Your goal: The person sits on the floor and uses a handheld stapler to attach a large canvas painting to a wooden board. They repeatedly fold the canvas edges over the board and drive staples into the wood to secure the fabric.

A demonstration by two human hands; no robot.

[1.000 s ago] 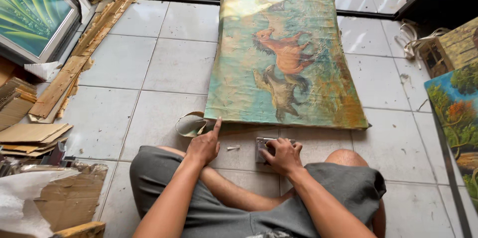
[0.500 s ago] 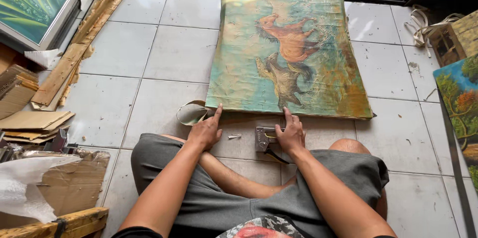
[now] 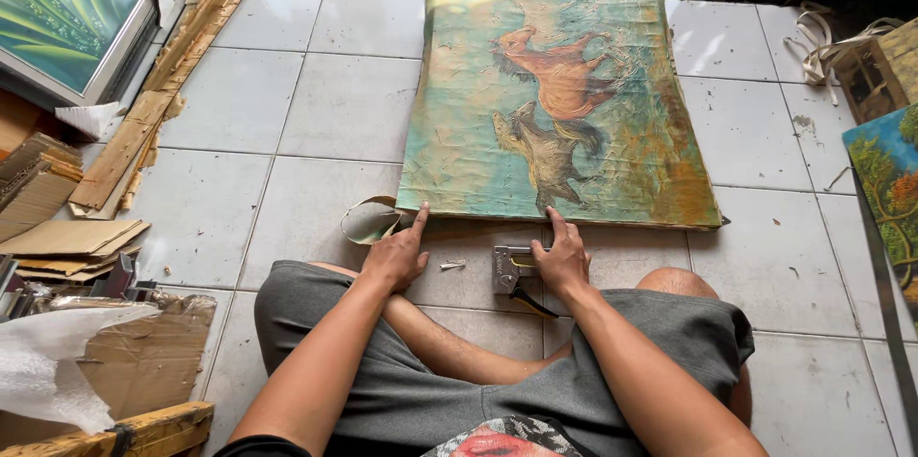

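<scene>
Leaning against the wall at far left, a framed green picture sits above cardboard scraps. On the tiled floor lies a horse painting, unframed. Both hands rest loosely, grasping nothing: left hand and right hand each press a forefinger on its near edge, seemingly to flatten it. A staple gun lies beside the right hand.

A pale tiled floor carries a horse painting, a metal stapler and cardboard scraps.
</scene>
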